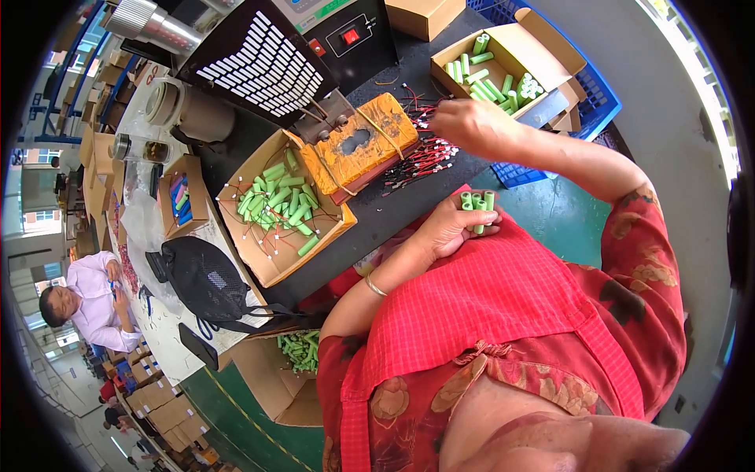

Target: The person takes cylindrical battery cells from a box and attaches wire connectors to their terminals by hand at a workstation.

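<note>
My left hand (454, 228) is closed around several green cylindrical battery cells (478, 203), held upright in a bunch in front of the red checked apron. My right hand (472, 126) reaches over a pile of red and black wire leads (429, 157) with small white connectors on the black bench. Its fingertips are pinched together at the pile's edge, and what is between them is hidden. Left of the leads, a worn block wrapped in orange tape (358, 145) sits by the welding machine (346, 39).
An open carton of green cells (491, 79) stands in a blue crate (602, 102) at the far right. A cardboard tray (271, 271) holds wired cells at left. Nearby are a black bag (208, 279), a phone (198, 346) and a metal flask (193, 110). Another person (98, 299) works across the bench.
</note>
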Demonstrator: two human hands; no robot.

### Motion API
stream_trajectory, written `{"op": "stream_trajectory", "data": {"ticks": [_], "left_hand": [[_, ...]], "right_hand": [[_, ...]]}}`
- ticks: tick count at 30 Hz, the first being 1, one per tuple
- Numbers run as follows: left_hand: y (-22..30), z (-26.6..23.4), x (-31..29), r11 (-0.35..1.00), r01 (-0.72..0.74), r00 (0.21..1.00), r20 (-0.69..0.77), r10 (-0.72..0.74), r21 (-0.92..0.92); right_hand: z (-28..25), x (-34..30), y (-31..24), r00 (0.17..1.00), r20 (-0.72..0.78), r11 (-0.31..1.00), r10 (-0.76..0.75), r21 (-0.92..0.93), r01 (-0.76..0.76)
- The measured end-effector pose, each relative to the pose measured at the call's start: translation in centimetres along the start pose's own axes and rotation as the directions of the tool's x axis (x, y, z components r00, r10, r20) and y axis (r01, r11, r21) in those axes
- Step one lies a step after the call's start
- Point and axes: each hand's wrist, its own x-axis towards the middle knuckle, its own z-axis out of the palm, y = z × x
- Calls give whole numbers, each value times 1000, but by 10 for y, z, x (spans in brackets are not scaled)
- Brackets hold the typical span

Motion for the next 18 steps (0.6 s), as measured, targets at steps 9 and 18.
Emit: {"op": "stream_trajectory", "data": {"ticks": [9,18], "left_hand": [[5,-6,-23,958,-45,998,-21,53,283],[40,-18,-67,841,-507,815,-212,539,189]], "right_hand": [[47,71,89,941,124,944,-315,-58,324],[9,46,48,887,-75,779,456,517,-356]]}}
